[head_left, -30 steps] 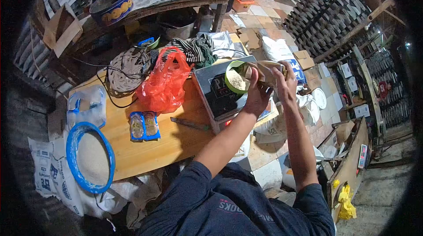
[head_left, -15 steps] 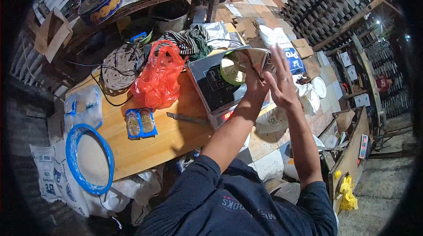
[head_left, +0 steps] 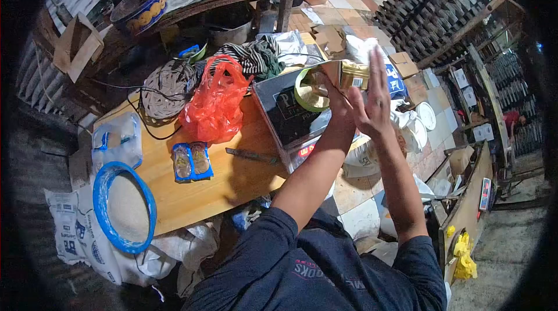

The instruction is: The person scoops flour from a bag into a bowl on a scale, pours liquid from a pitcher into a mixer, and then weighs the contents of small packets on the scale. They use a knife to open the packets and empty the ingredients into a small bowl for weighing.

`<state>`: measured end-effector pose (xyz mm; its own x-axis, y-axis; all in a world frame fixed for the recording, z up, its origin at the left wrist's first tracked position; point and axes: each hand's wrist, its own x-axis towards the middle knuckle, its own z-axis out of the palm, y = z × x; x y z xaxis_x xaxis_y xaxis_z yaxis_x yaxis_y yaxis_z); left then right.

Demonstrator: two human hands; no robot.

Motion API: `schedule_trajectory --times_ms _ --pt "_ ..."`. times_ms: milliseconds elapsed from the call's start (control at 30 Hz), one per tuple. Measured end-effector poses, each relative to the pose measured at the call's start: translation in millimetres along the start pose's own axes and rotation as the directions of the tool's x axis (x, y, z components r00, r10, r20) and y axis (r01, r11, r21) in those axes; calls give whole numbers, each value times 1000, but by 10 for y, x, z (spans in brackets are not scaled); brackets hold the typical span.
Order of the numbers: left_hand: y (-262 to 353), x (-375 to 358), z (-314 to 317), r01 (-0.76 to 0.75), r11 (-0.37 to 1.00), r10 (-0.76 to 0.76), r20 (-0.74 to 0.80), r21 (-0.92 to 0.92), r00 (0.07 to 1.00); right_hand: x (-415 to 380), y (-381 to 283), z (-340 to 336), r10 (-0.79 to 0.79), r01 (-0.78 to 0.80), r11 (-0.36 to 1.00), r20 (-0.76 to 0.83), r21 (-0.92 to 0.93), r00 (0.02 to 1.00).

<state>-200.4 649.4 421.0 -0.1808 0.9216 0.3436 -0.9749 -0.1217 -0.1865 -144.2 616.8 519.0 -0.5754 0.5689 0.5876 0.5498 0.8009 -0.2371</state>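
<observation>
My left hand (head_left: 338,100) is closed around a gold-and-white packet (head_left: 353,71) with a barcode on its side, tilted over a green-rimmed bowl (head_left: 302,100). Pale powder shows inside the bowl, partly hidden by my hand. My right hand (head_left: 374,104) is held upright beside the packet, fingers straight and together, the palm facing it. Beneath the bowl lies a dark flat box (head_left: 285,116) with lettering, and a red lit display shows at its front edge.
On the wooden table (head_left: 244,180) are a red plastic bag (head_left: 215,107), two blue-edged packs (head_left: 193,161), a flat metal strip (head_left: 253,156) and a coil of pale strips (head_left: 168,87). A blue basin (head_left: 152,206) of pale grains stands at the left; a white lid (head_left: 426,115) lies right.
The packet has turned, so its gold side and barcode now show. My right hand has shifted slightly. The whole scene sits a little farther right in view.
</observation>
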Motion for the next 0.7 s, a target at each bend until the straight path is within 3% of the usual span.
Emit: schedule_trajectory --times_ms 33,67,100,133,167,233,267,300,333,367,400,433,467,500,567,667,700 --pt "14 -3 -8 28 999 -28 21 17 999 -13 -21 -6 -26 30 999 -132 32 991" --pt "22 -17 -20 55 998 -56 39 34 998 -53 -6 -2 7 -3 999 82 -51 997" --pt "-168 27 -119 -34 960 48 46 -277 998 -66 8 59 51 -48 999 265 -18 963" --pt "-333 66 -125 -97 820 152 52 -565 987 -62 12 16 61 -50 998 263 -50 963" --pt "-269 81 -187 -85 912 107 32 -401 994 -34 14 -42 66 -46 995 258 -84 964" --pt "-37 21 -91 -14 999 15 -4 49 1000 -11 -42 -64 17 -12 999 -89 48 996" --pt "-38 4 7 15 997 -19 54 81 998 -28 -45 -76 36 -31 994 44 -102 998" --pt "-153 18 -43 -76 994 81 61 -83 995 -86 93 48 73 -69 997 271 -26 960" --pt "-337 42 -79 -158 958 175 50 -241 983 -88 106 24 87 -74 996 302 -55 949" --pt "-328 60 -154 -155 966 161 15 -207 987 -67 101 -20 99 -75 994 328 -85 939" --pt "-303 69 -169 -149 973 148 -20 -174 989 -46 41 -72 59 -64 997 128 32 990" --pt "-69 27 -123 -40 998 45 -95 48 995 -26 -32 -102 40 -28 989 -81 144 996" --pt "-18 1 217 35 999 -36 -98 -5 995 -17 -71 -95 14 -17 1000 -151 -14 988" --pt "-31 -45 211 25 1000 -23 -107 17 994 -99 21 -29 23 -11 994 106 -113 994" --pt "-60 -128 171 16 998 -7 -123 68 992 -120 165 65 94 -77 995 312 -67 945" --pt "-58 -103 93 -1 989 19 -121 149 992 -85 140 -128 162 -179 949 85 258 983" --pt "14 -118 10 69 987 -37 -210 146 977 -98 113 -187 139 -126 977 -67 171 988"
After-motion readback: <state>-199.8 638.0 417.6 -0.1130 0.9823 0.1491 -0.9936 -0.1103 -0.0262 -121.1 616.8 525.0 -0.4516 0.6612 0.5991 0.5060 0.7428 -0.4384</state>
